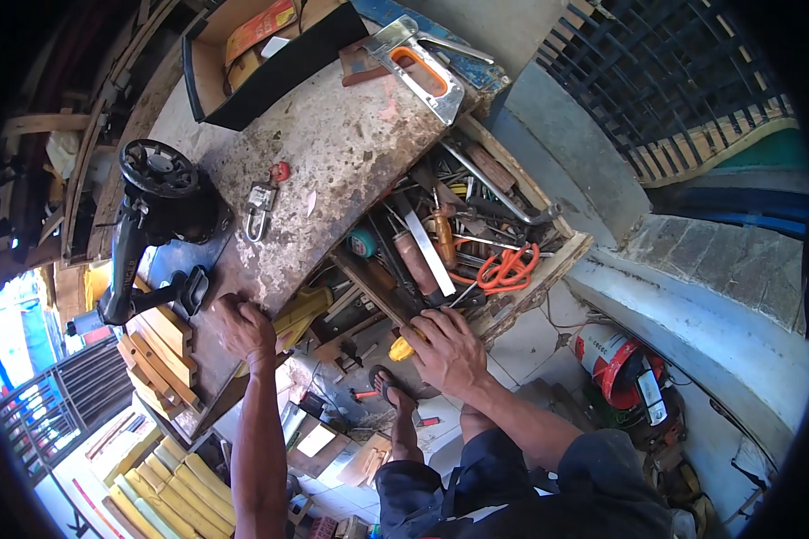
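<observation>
My left hand [245, 331] rests on the near edge of the worn wooden workbench [333, 135], fingers loosely bent and nothing seen in them. My right hand [448, 346] is closed around a yellow-handled screwdriver [403, 349]; the handle's end sticks out on the left, and my fingers hide much of the tool. This hand is over the front of an open drawer [548, 287] crammed with tools. Among them lie orange-handled scissors [507, 269], a screwdriver with an amber handle [444, 235], a flat pale metal strip [425, 250] and a long metal bar [494, 182].
A black sewing machine [130, 238] stands on the bench's left, beside stacked wooden pieces [162, 355]. Farther back are a padlock [261, 211], a staple gun [422, 72] and an open box [279, 76]. On the floor at right sits a red-and-white container [607, 359].
</observation>
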`<state>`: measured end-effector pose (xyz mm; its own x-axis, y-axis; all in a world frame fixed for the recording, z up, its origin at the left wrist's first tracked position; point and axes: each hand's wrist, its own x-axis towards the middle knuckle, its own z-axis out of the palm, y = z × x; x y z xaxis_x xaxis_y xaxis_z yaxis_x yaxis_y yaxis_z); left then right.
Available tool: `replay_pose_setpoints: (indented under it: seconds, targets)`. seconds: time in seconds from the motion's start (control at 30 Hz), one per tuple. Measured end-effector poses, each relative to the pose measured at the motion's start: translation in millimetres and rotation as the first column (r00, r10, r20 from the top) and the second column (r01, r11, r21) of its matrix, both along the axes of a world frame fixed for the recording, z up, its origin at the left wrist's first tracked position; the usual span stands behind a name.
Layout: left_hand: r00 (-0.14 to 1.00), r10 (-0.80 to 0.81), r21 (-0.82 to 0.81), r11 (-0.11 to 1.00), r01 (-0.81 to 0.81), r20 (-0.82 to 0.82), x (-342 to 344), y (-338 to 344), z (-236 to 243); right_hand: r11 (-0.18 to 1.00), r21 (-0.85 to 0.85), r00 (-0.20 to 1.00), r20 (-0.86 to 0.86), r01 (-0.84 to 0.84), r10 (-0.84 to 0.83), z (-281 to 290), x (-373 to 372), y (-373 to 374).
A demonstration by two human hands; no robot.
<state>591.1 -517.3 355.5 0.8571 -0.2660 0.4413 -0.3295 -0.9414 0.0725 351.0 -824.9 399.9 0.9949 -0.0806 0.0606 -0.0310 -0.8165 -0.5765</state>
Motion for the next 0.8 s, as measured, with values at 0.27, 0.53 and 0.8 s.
replay_pose_setpoints:
  seconds: [0.27,0.53,0.8]
  targets:
    - [0.992,0.102,-0.058,0.993,-0.107,-0.076,-4,-5,-1,1.000,0.010,1.000,0.004,0.008,-0.008,0,0,0]
    - [0.946,0.242,0.014,0.969,-0.245,-0.215,-9,-14,15,0.950,0.308,0.999,-0.001,0.047,-0.050,11,3,-9]
    - [0.944,0.225,0.005,0.973,-0.231,-0.242,-9,-23,24,0.909,-0.012,0.906,-0.081,0.416,-0.416,2,65,-26]
